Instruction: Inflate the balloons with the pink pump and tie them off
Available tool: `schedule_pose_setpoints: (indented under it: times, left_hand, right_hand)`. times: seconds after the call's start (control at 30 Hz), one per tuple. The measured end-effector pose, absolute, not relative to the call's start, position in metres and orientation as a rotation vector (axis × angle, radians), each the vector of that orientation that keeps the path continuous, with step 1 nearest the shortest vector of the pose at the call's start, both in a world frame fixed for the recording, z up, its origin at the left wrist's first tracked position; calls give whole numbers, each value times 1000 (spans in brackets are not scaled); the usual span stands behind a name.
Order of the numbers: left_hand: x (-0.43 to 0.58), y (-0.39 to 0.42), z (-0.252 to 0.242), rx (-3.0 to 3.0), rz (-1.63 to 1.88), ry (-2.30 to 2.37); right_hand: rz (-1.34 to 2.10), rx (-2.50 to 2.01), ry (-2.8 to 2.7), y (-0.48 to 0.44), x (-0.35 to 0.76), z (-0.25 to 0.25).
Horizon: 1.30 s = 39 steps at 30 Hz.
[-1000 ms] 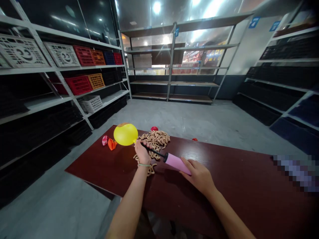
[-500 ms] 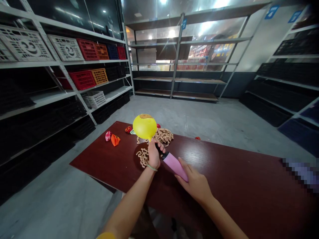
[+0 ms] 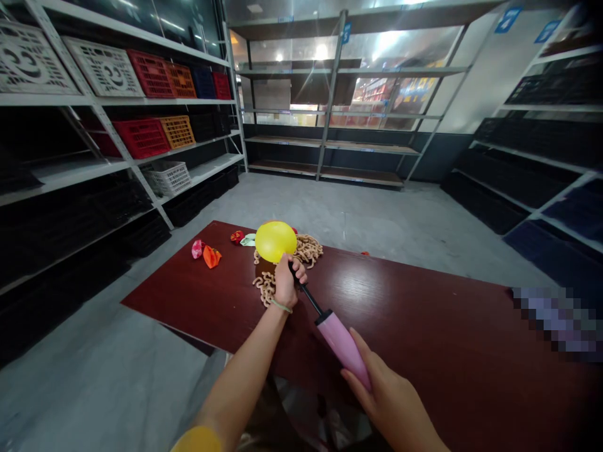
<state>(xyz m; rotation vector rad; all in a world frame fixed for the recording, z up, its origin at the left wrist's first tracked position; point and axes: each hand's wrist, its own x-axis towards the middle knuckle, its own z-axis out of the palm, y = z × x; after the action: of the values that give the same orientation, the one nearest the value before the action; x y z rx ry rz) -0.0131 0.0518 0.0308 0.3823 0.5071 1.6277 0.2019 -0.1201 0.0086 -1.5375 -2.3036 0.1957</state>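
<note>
My left hand (image 3: 286,281) is closed round the neck of a part-inflated yellow balloon (image 3: 274,241) and the black tip of a hand pump. My right hand (image 3: 391,402) grips the pump's pink barrel (image 3: 343,343), which is drawn back so the black rod shows. Both are held over a dark red table (image 3: 424,326). Under my left hand lies a heap of tan string-like pieces (image 3: 308,248).
Loose limp balloons lie at the table's far left: pink and orange (image 3: 205,253), red and pale green (image 3: 242,238). Metal shelving with white, red and orange crates (image 3: 141,100) lines the left wall. More shelves stand at the back and right. A grey floor surrounds the table.
My right hand has pulled the pink barrel back toward me, baring the black rod. The balloon sits lower and a little to the right in my left hand.
</note>
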Motion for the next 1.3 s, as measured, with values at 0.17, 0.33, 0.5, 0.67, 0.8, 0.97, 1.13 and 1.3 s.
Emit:
schedule_pose_setpoints:
  times: [0.17,0.33,0.5,0.67,0.8,0.97,1.13,1.3]
  left_hand:
    - [1,44,27,405,1527,486]
    - [-1,44,26,391,1497,473]
    - [-10,50,24,389,1527,455]
    - [-13,52,21,357,1529,450]
    - [-11,50,19,345,1529,402]
    - [-8,48,17,317,1463,351]
    - [-11,50,15,314,1438,366]
    - [-18,54,17,314,1514,351]
  right_hand:
    - [167,-1677,-2248,-103,178,24]
    - [142,-1748,-2269,-85,151,39]
    - [146,-1678,-2267,-109,165,27]
    - [201,-1626,-2257,-141,187,13]
    - [181,-1702,-2283,-133,181,23]
    - [214,-1945,-2307,-101,146,57]
    - [231,-2006,-2323,-99,133,62]
    - [209,-1856,-2321,-128,160,35]
